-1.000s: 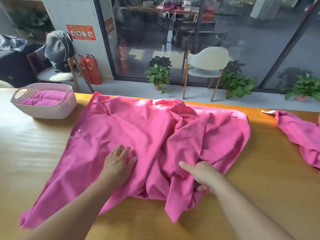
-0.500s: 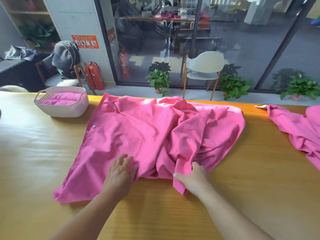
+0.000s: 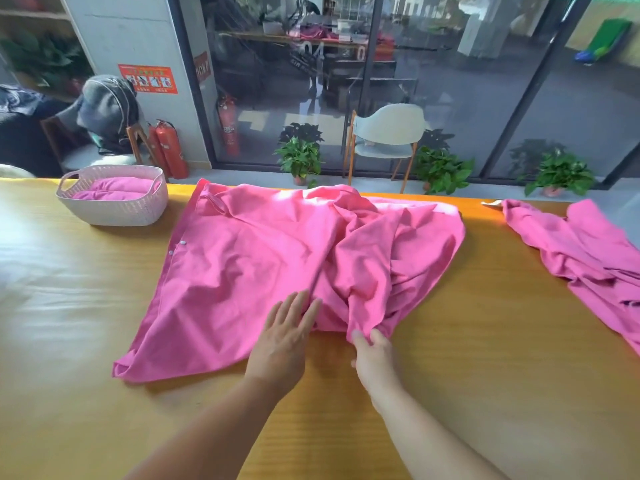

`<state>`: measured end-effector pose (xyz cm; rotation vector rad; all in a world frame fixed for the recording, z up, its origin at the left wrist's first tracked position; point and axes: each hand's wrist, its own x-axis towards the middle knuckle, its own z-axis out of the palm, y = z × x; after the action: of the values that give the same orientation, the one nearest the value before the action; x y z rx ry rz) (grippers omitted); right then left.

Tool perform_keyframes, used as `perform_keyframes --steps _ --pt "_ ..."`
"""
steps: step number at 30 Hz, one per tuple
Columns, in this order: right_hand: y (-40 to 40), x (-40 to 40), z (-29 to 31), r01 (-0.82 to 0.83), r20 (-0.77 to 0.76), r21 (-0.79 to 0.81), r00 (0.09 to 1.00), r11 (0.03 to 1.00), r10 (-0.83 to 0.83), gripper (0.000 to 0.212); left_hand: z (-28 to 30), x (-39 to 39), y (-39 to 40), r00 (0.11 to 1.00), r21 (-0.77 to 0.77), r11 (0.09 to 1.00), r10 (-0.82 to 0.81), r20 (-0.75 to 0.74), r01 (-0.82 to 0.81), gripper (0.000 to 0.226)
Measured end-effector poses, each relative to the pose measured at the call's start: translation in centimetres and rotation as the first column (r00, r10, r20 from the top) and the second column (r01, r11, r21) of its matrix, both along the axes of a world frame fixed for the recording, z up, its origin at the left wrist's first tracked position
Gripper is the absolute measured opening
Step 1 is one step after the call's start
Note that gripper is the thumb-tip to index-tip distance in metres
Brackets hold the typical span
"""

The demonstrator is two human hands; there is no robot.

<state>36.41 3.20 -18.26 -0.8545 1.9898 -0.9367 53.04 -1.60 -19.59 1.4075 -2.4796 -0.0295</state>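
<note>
Wooden table (image 3: 86,341), left hand (image 3: 282,344) flat on pink garment (image 3: 259,265), right hand (image 3: 372,355) pinching its hem

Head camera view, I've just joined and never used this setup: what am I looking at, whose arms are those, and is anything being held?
There is no machine here: a person works with two bare hands, and the single camera sits on their head, looking forward and down. The arms entering from the bottom are the wearer's own. A wooden table carries a large pink garment, spread out but rumpled on its right half. The left hand lies flat on it, fingers straight. The right hand pinches the near edge of the garment between thumb and fingers. At the far left stands a pale basket with folded pink cloth inside; a second pink garment lies apart at the right.
</note>
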Motion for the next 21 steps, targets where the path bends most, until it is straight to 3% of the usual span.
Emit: perform_keyframes --steps 4,6,8,10,12,14,18,21 --pt "0.4 -3.6 1.8 0.158 0.244 -0.132 0.962 0.979 -0.122 0.015 -0.5 0.4 -1.8 0.987 0.128 0.980 0.155 -0.034 -0.149 0.093" --pt "0.3 -5.8 2.1 0.130 0.243 -0.138 0.965 0.982 -0.094 0.018 -0.8 1.0 -2.4 0.978 0.246 0.951 0.203 -0.046 -0.186 0.087" --pt "0.3 -7.8 2.4 0.037 0.177 -0.099 0.984 0.994 -0.019 0.023 -1.1 1.0 -2.6 0.979 0.285 0.939 0.202 0.004 -0.195 0.080" --pt "0.0 -10.0 2.3 -0.069 -0.002 -0.031 0.998 0.997 0.069 0.033 -1.3 0.8 -2.6 0.980 0.289 0.938 0.200 0.004 -0.193 0.075" --pt "-0.1 -13.3 2.2 -0.147 -0.321 0.103 0.931 0.984 0.172 0.037 -1.4 1.2 -2.8 0.978 0.295 0.934 0.207 0.007 -0.200 0.076" --pt "0.3 -17.9 2.6 -0.110 -0.516 0.252 0.825 0.961 0.230 0.030 -1.4 1.9 -3.0 0.976 0.315 0.926 0.217 0.015 -0.210 0.078" --pt "1.6 -25.3 3.9 -0.015 -0.605 0.563 0.674 0.826 0.424 0.027 -1.2 2.6 -2.9 0.972 0.336 0.913 0.227 0.053 -0.232 0.079" --pt "1.3 -26.1 3.6 -0.008 -0.611 0.623 0.620 0.782 0.492 0.025 -1.4 1.4 -2.2 0.961 0.303 0.912 0.258 0.097 -0.276 0.088"
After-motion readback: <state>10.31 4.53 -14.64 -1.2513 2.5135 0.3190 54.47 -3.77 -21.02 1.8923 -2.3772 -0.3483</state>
